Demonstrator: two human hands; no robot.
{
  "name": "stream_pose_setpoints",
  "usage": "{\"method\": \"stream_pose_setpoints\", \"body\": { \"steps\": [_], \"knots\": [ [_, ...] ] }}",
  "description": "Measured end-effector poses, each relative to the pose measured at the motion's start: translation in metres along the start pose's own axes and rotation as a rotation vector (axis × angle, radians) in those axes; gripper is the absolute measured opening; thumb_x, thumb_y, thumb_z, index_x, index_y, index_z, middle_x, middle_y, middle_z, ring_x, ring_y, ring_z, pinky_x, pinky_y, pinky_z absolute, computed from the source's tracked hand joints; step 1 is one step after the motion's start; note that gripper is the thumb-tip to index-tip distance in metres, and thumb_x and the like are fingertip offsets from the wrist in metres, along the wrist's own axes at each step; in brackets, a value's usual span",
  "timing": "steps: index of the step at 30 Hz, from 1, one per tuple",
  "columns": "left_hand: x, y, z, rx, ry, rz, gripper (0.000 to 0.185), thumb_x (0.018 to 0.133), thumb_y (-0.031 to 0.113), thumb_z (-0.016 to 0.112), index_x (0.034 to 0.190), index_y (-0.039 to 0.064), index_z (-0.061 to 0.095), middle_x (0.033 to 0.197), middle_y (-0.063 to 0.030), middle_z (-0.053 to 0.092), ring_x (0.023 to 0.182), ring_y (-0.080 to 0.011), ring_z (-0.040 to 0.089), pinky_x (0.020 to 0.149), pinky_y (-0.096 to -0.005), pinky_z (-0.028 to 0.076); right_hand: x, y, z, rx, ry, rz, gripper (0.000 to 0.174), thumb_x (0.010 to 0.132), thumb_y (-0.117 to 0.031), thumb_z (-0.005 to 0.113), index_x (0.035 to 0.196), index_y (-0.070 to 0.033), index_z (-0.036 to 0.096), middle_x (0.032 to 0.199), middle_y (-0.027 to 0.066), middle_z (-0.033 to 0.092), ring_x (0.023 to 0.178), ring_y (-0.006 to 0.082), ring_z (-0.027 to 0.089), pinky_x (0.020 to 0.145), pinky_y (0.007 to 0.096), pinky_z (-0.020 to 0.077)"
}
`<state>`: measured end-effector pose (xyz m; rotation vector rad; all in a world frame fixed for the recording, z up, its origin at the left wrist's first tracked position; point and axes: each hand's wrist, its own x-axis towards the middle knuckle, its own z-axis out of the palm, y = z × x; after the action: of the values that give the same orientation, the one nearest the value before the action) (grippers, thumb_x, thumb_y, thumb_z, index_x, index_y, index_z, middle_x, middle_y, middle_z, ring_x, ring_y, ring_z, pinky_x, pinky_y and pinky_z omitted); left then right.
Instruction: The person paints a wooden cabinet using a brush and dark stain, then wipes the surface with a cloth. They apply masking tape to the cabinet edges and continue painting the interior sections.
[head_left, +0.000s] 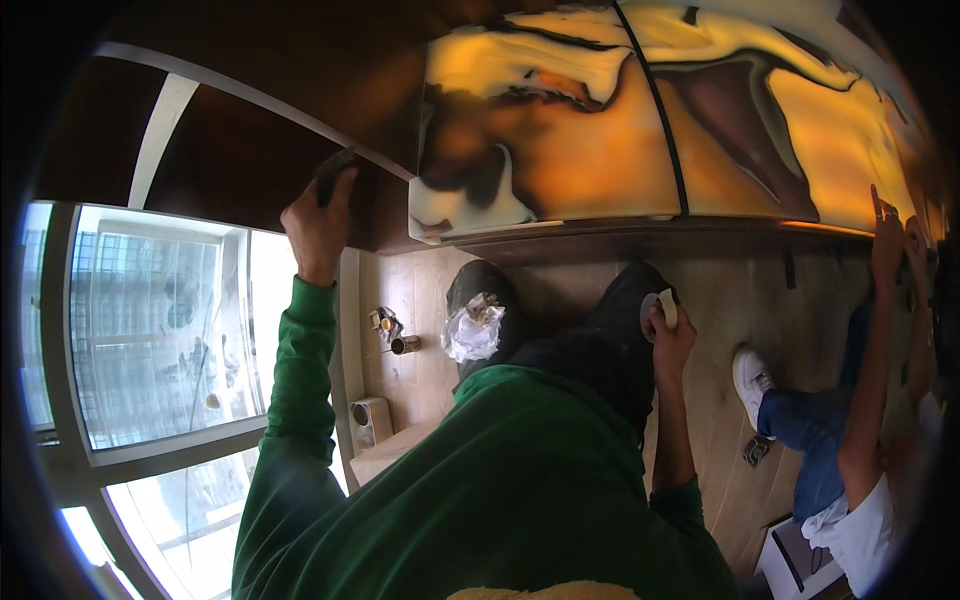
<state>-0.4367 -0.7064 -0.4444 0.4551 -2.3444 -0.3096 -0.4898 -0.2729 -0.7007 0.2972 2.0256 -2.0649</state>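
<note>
My left hand (319, 229) is raised at the left, gripping a small dark object (332, 174) whose kind is hard to tell. It is up against the dark wood panelling (247, 154), near a pale strip (300, 124). Lower down on the right, my right hand (673, 346) holds a roll of pale tape (667, 309), with a translucent disc (647, 319) beside it. Glowing amber, stone-patterned panels (585, 157), split by a black seam (664, 127), stand ahead of me. Crumpled whitish wrapping (475, 330) shows over my left leg.
An open can (406, 344) and small items (385, 322) are on the wooden floor (420, 285) at left, near a box with a round opening (371, 422). Windows (165, 322) line the left. Another person's hand (887, 232) touches the panel at right; their white shoe (752, 382) is nearby.
</note>
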Motion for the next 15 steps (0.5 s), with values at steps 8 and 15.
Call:
{"method": "stream_pose_setpoints", "body": {
  "steps": [8, 15],
  "knots": [
    [-0.002, -0.014, 0.049, 0.312, -0.233, -0.092, 0.033, 0.090, 0.037, 0.074, 0.099, 0.006, 0.079, 0.068, -0.0198, 0.068, 0.064, -0.0333, 0.070, 0.060, -0.0396, 0.055, 0.001, -0.013, 0.014, 0.011, -0.063, -0.020, 0.013, 0.092, -0.009, 0.070, 0.101, 0.001, 0.068, 0.073, 0.0025, 0.063, 0.060, 0.0092, 0.058, 0.056, 0.0255, 0.0478],
    [-0.013, -0.033, 0.060, 0.337, -0.177, 0.187, 0.028, 0.094, 0.034, 0.071, 0.101, 0.009, 0.079, 0.067, -0.0172, 0.068, 0.060, -0.0321, 0.069, 0.057, -0.0398, 0.054, -0.005, -0.014, 0.006, -0.032, 0.011, -0.028, 0.012, 0.092, -0.007, 0.069, 0.100, 0.001, 0.067, 0.070, 0.0034, 0.062, 0.060, 0.0104, 0.058, 0.055, 0.0264, 0.0465]
  ]
}}
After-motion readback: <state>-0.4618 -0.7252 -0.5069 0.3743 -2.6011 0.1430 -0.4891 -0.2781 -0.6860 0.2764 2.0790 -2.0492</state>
